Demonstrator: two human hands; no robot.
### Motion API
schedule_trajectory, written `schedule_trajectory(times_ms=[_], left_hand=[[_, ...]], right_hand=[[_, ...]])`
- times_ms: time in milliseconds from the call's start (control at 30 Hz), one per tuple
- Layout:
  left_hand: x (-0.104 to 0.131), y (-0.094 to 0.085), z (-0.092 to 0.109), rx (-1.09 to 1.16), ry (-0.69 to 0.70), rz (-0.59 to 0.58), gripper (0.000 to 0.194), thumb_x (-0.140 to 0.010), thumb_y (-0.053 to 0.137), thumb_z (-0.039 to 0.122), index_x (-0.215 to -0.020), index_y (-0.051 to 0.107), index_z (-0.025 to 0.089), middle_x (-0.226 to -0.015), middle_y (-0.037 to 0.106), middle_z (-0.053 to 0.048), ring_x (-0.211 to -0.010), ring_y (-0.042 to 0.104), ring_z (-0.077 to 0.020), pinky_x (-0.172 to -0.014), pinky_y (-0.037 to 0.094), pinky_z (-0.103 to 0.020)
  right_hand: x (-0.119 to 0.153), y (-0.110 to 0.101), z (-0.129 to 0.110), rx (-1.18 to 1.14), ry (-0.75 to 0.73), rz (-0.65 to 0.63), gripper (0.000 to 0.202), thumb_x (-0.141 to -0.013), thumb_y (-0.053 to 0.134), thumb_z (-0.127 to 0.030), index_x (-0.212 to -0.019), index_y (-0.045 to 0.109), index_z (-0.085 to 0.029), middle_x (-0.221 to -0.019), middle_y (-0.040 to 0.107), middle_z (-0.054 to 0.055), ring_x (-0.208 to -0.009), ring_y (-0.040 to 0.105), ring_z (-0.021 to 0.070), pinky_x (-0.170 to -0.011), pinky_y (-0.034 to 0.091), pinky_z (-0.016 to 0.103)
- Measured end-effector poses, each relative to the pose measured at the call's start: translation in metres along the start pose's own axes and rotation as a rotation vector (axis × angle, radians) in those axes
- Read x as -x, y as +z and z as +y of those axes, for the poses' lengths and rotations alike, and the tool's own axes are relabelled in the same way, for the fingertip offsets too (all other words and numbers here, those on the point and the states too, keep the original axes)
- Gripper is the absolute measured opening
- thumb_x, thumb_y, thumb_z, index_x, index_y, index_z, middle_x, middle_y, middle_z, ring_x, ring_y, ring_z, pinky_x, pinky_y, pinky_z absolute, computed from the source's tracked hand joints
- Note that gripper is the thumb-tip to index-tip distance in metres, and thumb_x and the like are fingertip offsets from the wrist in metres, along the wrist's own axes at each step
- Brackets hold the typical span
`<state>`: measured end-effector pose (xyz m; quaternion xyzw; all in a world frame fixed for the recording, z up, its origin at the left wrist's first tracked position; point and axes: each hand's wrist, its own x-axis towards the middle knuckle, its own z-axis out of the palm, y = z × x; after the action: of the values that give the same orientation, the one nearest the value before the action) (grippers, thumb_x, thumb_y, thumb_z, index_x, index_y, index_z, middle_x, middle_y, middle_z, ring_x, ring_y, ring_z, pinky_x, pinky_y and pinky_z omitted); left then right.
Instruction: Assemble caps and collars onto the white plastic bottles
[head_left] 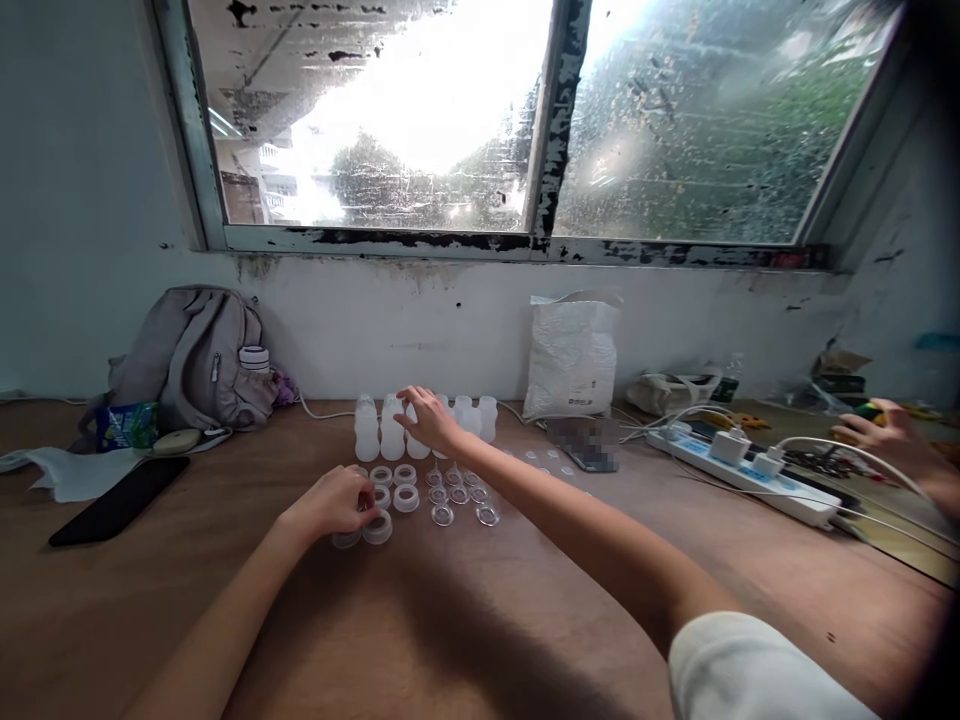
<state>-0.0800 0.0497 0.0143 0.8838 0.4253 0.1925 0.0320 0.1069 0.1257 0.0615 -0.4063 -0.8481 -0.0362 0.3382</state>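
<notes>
My left hand [341, 500] is low over the white plastic screw rings [406, 498], thumb and fingers drawn together. Whether a ring is between the fingertips is hidden. Farther back, my right hand [426, 418] reaches over a row of frosted baby bottles [366, 430], its fingers apart beside the upper part of a bottle [391, 430]. It partly hides the bottles behind it. To the right of the rings lie several clear, flat-rimmed nipple-like pieces [442, 514], partly under my right forearm.
A white bag [574, 355] stands against the wall, with a phone [589, 445] before it. Farther right are a power strip [750, 478] with cables and another person's hand [889, 440]. A grey backpack [199, 360] and black phone-like slab [120, 502] lie left.
</notes>
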Motion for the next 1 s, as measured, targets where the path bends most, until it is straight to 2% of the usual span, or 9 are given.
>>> schedule_trajectory(times_ms=[100, 233, 333, 433, 500, 633, 833, 1000], left_hand=[[-0.002, 0.002, 0.010, -0.004, 0.045, 0.010, 0.020, -0.068, 0.055, 0.038, -0.057, 0.060, 0.022, -0.060, 0.059, -0.002, -0.066, 0.052, -0.0177, -0.062, 0.037, -0.025], [-0.005, 0.015, 0.031, -0.061, 0.144, 0.048, 0.020, -0.073, 0.052, 0.036, -0.061, 0.058, 0.021, -0.062, 0.058, -0.003, -0.069, 0.052, -0.0189, -0.063, 0.037, -0.027], [-0.007, 0.032, 0.043, -0.119, 0.137, 0.135, 0.021, -0.078, 0.046, 0.033, -0.066, 0.057, 0.020, -0.067, 0.059, -0.004, -0.072, 0.051, -0.0198, -0.066, 0.037, -0.030], [-0.008, 0.045, 0.052, -0.201, 0.097, 0.192, 0.026, -0.084, 0.035, 0.028, -0.073, 0.057, 0.019, -0.074, 0.060, -0.005, -0.074, 0.052, -0.0202, -0.069, 0.036, -0.033], [-0.006, 0.048, 0.056, -0.203, 0.093, 0.187, 0.027, -0.084, 0.035, 0.032, -0.076, 0.057, 0.019, -0.076, 0.060, -0.006, -0.076, 0.052, -0.0205, -0.069, 0.036, -0.033], [-0.003, 0.044, 0.059, -0.108, 0.130, 0.143, 0.031, -0.073, 0.051, 0.047, -0.087, 0.057, 0.021, -0.079, 0.059, -0.005, -0.078, 0.052, -0.0215, -0.070, 0.038, -0.032], [-0.002, 0.037, 0.060, -0.030, 0.153, 0.138, 0.028, -0.068, 0.055, 0.042, -0.085, 0.053, 0.020, -0.081, 0.057, -0.005, -0.077, 0.052, -0.0207, -0.069, 0.040, -0.031], [-0.001, 0.033, 0.060, -0.010, 0.185, 0.247, 0.029, -0.070, 0.052, 0.039, -0.090, 0.049, 0.019, -0.084, 0.056, -0.006, -0.076, 0.054, -0.0195, -0.067, 0.042, -0.030]], right_hand=[[0.050, -0.012, -0.008, 0.014, -0.085, 0.023, 0.015, -0.079, 0.049, -0.022, -0.093, 0.051, -0.017, -0.089, 0.055, 0.008, -0.085, 0.048, 0.0196, -0.077, 0.036, 0.032], [0.125, -0.015, -0.010, -0.029, -0.028, 0.005, 0.016, -0.080, 0.044, -0.017, -0.096, 0.049, -0.018, -0.087, 0.056, 0.007, -0.081, 0.051, 0.0185, -0.075, 0.039, 0.032], [0.156, -0.010, -0.006, -0.098, 0.021, -0.043, 0.018, -0.081, 0.040, -0.014, -0.096, 0.049, -0.018, -0.086, 0.056, 0.007, -0.078, 0.052, 0.0170, -0.070, 0.042, 0.028], [0.162, -0.005, -0.002, -0.133, 0.019, -0.081, 0.019, -0.079, 0.039, -0.009, -0.088, 0.053, -0.018, -0.084, 0.055, 0.006, -0.076, 0.053, 0.0156, -0.068, 0.043, 0.026], [0.160, -0.003, -0.001, -0.140, 0.021, -0.078, 0.019, -0.078, 0.041, -0.008, -0.086, 0.055, -0.018, -0.085, 0.054, 0.006, -0.077, 0.053, 0.0155, -0.069, 0.044, 0.026], [0.158, -0.003, -0.001, -0.177, 0.033, -0.065, 0.022, -0.076, 0.043, -0.007, -0.087, 0.057, -0.019, -0.087, 0.055, 0.006, -0.077, 0.054, 0.0152, -0.069, 0.045, 0.026], [0.161, 0.000, 0.002, -0.178, -0.003, -0.117, 0.028, -0.075, 0.045, -0.008, -0.093, 0.062, -0.022, -0.102, 0.058, 0.007, -0.091, 0.055, 0.0177, -0.080, 0.043, 0.030], [0.162, 0.000, 0.002, -0.178, -0.002, -0.119, 0.029, -0.077, 0.044, -0.011, -0.096, 0.062, -0.022, -0.105, 0.057, 0.008, -0.094, 0.054, 0.0176, -0.082, 0.043, 0.030]])
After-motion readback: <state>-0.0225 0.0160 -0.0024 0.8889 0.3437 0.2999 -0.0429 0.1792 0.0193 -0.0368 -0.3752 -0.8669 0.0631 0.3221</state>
